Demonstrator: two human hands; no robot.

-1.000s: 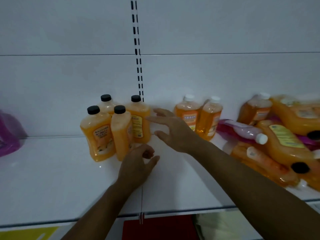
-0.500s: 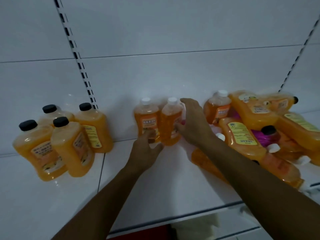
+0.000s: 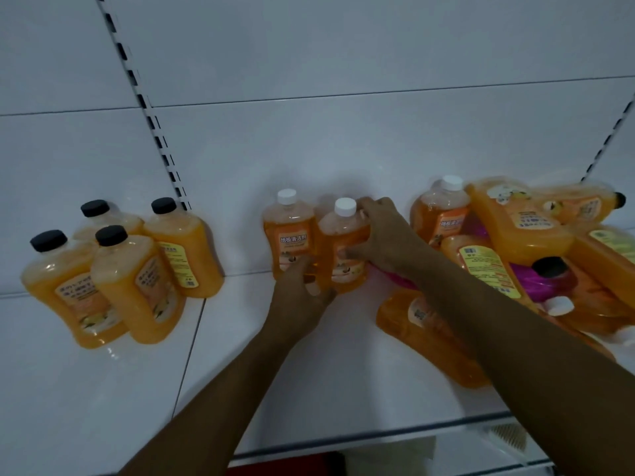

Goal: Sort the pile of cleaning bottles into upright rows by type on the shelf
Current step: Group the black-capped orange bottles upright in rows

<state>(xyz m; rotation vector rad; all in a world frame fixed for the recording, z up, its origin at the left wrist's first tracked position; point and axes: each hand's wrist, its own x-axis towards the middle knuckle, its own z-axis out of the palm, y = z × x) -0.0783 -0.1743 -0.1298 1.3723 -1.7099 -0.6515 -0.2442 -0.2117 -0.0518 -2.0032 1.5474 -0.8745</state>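
Observation:
Two upright white-capped orange bottles stand side by side at the back of the white shelf (image 3: 103, 389). My right hand (image 3: 381, 235) grips the right white-capped bottle (image 3: 340, 235) from its right side. My left hand (image 3: 302, 290) rests low against the front of the pair, its fingers touching the left white-capped bottle (image 3: 288, 231). Several upright black-capped orange bottles (image 3: 113, 266) stand in a group at the left. A jumbled pile of orange bottles (image 3: 515, 235) and a pink bottle (image 3: 529, 280) lies at the right, with a third white-capped bottle (image 3: 443, 211) upright behind it.
The white back panel carries slotted uprights (image 3: 151, 111). The shelf's front lip (image 3: 378, 438) runs below my forearms. One orange bottle (image 3: 422, 334) lies flat on the shelf under my right forearm.
The view has swung right, away from the black-capped group. Both hands have moved from that group to the two white-capped bottles, and my right hand has closed on the right one.

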